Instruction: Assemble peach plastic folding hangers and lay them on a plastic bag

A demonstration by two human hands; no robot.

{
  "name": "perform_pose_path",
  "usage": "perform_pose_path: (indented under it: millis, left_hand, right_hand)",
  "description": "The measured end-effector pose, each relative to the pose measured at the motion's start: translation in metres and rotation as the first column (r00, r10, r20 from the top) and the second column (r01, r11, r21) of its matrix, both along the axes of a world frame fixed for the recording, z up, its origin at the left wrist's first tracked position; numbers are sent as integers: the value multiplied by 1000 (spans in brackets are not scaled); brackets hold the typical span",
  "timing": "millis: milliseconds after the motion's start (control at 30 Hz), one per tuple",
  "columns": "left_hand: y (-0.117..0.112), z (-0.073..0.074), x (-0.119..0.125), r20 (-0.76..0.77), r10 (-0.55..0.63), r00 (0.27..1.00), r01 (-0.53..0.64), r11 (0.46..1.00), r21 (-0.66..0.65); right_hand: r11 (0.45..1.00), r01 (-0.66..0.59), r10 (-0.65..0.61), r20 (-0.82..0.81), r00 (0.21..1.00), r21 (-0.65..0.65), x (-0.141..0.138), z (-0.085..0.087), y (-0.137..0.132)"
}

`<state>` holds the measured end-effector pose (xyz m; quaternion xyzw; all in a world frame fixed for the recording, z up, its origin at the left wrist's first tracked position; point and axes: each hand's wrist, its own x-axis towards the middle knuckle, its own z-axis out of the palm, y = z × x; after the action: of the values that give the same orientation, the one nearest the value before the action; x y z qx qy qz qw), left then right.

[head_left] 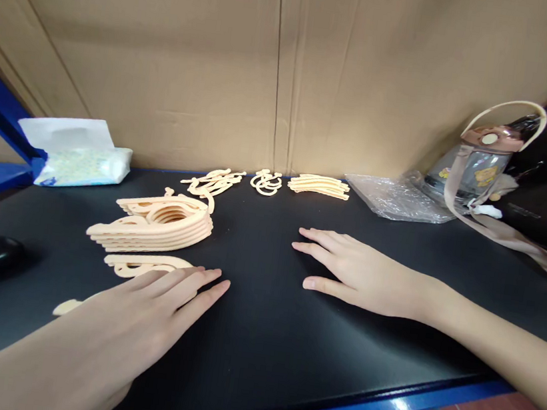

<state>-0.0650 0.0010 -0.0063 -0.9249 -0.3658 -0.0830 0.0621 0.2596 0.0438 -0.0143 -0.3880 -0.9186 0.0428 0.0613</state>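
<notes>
Peach plastic piece — half under flat left hand

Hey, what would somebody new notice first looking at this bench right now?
Two open hands lie flat on the black tabletop, the left hand partly over a loose peach plastic piece, the right hand on bare surface. Behind the left hand sits a stack of peach plastic pieces. A strapped clear bottle sits far right.

You sit at a small assembly workshop: black bench, cardboard backing, stacked plastic parts left.
</notes>
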Motion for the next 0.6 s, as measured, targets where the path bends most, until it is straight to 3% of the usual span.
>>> perform_pose_path:
  millis: [133, 600]
  left_hand:
    - [4, 1, -1, -194, -95, 977, 116, 988, 101]
    - [-2, 7, 6, -236, 25, 971, -4, 996, 90]
  right_hand:
    - [1000, 5, -4, 19, 1000, -2, -1, 1, 0]
    - [1000, 10, -10, 45, 999, 4, -1, 2, -1]
